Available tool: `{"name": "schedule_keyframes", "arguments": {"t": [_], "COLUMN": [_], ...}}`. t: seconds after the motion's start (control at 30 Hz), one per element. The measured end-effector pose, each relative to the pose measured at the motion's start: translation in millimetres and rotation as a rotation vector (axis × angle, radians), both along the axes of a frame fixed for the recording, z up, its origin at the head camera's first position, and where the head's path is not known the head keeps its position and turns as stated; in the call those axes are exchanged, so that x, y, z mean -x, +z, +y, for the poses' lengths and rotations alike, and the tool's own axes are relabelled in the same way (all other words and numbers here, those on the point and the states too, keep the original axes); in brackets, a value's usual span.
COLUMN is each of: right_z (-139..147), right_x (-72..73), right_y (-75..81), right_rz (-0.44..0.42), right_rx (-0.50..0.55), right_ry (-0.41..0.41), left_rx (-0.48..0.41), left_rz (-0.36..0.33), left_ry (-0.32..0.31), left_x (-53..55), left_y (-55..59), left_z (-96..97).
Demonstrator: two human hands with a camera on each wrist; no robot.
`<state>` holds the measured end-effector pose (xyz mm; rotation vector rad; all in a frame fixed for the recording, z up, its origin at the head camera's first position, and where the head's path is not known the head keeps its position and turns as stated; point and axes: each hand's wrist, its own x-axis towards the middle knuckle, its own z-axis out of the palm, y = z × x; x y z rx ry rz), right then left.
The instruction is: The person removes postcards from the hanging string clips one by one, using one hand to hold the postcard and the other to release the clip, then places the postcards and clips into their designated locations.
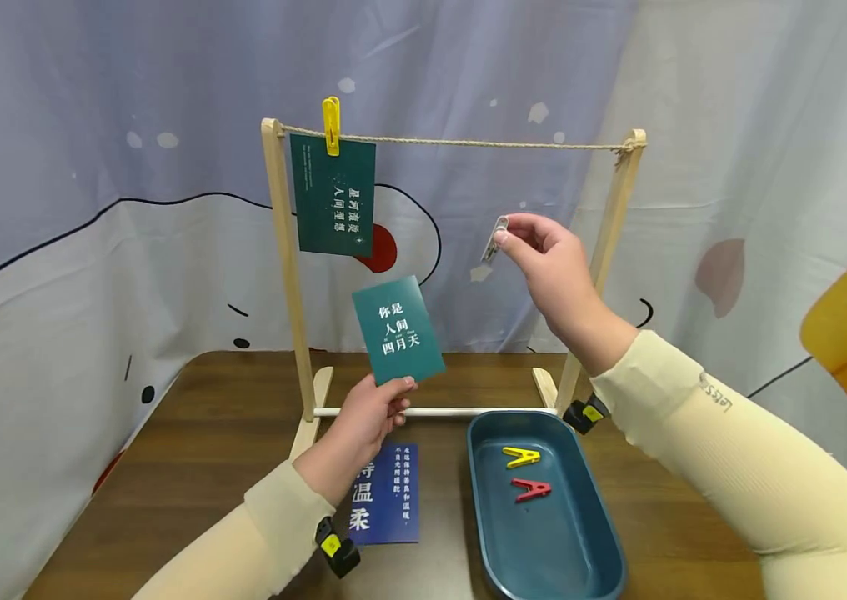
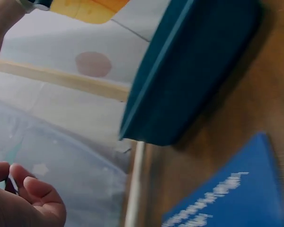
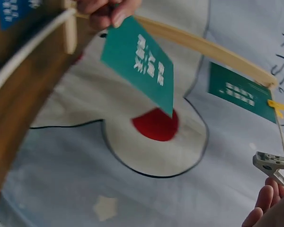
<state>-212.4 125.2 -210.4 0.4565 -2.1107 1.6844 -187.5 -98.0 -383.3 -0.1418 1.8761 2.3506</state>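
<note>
Below the string (image 1: 468,142), a broad gap separates the hanging card (image 1: 326,196), pinned near the string's left end by a yellow clip (image 1: 331,127), from the right post (image 1: 621,183). The green card (image 1: 398,329) is below the string, its lower edge pinched by the left hand (image 1: 371,414), the remainder projecting upward beyond the grip. Also below the string, the right hand (image 1: 554,258) pinches a pale clip (image 1: 494,240), which protrudes slantwise from that grip.

Patterned fabric (image 1: 461,183) hangs behind the brown table (image 1: 206,442).

White-lettered green card (image 1: 398,331), pale grey clip (image 1: 492,242), dark teal tray (image 1: 543,542)
</note>
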Motion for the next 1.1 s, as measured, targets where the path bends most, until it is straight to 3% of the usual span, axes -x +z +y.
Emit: {"name": "schedule_keyframes", "arguments": {"t": [0.27, 0.53, 0.8, 1.1], "right_z": [29, 52, 64, 75], "right_x": [-25.5, -46.9, -65.0, -75.2], "right_y": [-60.9, -122.2, -158.8, -182.1], "right_rz": [-0.103, -0.146, -0.212, -0.263], "right_rx": [-0.332, -0.597, -0.666, -0.656], "right_ry": [-0.007, 0.042, 0.117, 0.128], "left_rx": [0.096, 0.160, 0.190, 0.271], "left_rz": [-0.116, -0.228, -0.260, -0.283], "left_ry": [-0.133, -0.197, -0.243, -0.314], "left_x": [-38.0, -67.6, -82.4, -94.2], "left_y": [-33.3, -57.1, -71.6, -78.0], "left_z": [-25.8, -42.2, -52.9, -68.0]}}
